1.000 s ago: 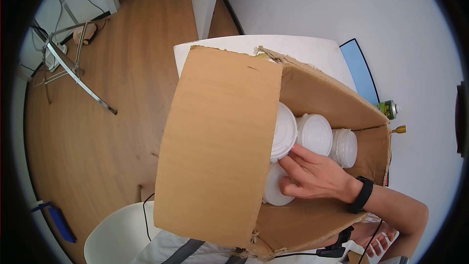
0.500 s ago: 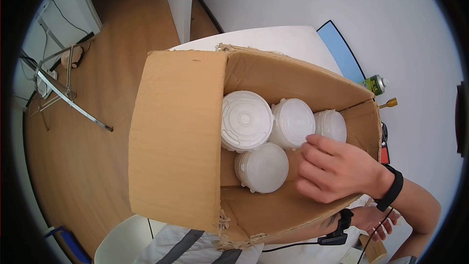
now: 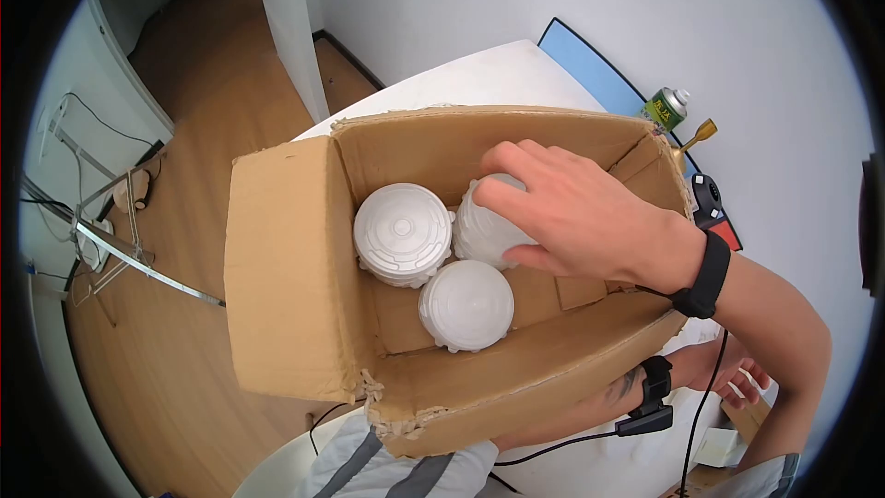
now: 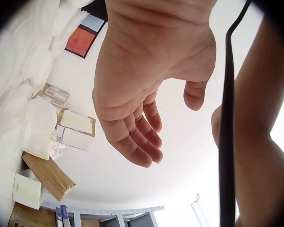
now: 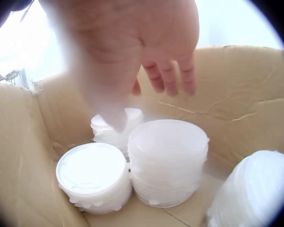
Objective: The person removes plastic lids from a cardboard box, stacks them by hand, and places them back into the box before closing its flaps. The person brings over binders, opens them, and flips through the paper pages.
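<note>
A cardboard box [image 3: 281, 267] holds several stacks of round white plastic lids. One stack [image 3: 403, 231] stands at the left inside, another [image 3: 467, 306] nearer me. A third stack [image 3: 489, 226] lies partly hidden beneath my right hand [image 3: 590, 212], which hovers with fingers bent loosely. From the right wrist, the fingers hang above a tall lid stack [image 5: 168, 161], apart from it. Another stack [image 5: 255, 189] leans at the right there. My left hand [image 4: 146, 85] is relaxed beyond the box's near right corner, holding nothing; its forearm runs along the box's near side.
The box stands on a white table [image 3: 461, 78]. Behind it are a green spray can [image 3: 666, 109], a brass-coloured object [image 3: 698, 136] and a blue panel [image 3: 590, 65]. Small cartons [image 4: 75, 127] and white plastic packs [image 4: 38, 123] lie near the left hand. A black cable [image 4: 227, 113] hangs there.
My right hand has left the left-hand lids, drawn back right, then moved up over the middle stack. The head view has shifted, and more of the box's inside shows. The left hand stays relaxed.
</note>
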`<state>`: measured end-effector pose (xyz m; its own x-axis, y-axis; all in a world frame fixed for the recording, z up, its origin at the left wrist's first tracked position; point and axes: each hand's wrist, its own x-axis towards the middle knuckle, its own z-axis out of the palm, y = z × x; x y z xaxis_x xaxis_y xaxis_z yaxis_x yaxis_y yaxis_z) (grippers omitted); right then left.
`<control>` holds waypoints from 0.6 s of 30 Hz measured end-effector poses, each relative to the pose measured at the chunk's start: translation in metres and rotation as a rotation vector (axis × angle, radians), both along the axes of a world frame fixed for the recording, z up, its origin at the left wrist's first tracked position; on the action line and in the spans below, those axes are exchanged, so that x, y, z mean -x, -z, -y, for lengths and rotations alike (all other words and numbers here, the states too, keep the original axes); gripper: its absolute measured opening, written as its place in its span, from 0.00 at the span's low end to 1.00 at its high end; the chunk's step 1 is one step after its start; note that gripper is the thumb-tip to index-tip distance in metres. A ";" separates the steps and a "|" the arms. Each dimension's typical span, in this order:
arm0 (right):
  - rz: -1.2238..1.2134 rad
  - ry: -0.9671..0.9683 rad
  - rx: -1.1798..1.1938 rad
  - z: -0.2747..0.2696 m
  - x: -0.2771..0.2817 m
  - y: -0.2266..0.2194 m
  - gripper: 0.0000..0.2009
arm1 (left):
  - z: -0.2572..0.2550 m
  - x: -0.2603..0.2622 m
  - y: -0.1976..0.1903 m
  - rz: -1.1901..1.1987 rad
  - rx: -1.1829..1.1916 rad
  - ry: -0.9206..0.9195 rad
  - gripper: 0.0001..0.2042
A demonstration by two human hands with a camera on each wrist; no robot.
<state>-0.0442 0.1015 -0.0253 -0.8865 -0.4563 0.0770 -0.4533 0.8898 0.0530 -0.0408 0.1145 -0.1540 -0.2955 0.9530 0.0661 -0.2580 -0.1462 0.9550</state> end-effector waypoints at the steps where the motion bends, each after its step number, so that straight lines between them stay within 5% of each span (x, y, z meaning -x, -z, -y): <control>1: 0.078 0.038 -0.086 -0.006 -0.004 0.002 0.24 | 0.000 0.005 0.000 -0.022 -0.004 -0.018 0.19; 6: 0.132 0.028 -0.216 -0.018 -0.002 0.021 0.23 | -0.016 0.000 -0.005 -0.099 -0.065 -0.063 0.18; 9: 0.238 0.127 -0.160 -0.022 -0.012 -0.018 0.20 | -0.052 -0.071 -0.013 -0.064 -0.138 0.100 0.18; 13: -0.280 0.275 -0.031 -0.035 -0.080 -0.089 0.10 | -0.067 -0.170 -0.038 0.023 -0.232 0.310 0.17; 16: -0.369 0.628 0.003 -0.055 -0.169 -0.120 0.12 | -0.066 -0.192 -0.052 0.027 -0.266 0.334 0.16; 18: -0.299 0.969 0.005 -0.062 -0.246 -0.102 0.14 | -0.063 -0.190 -0.055 -0.058 -0.144 0.166 0.07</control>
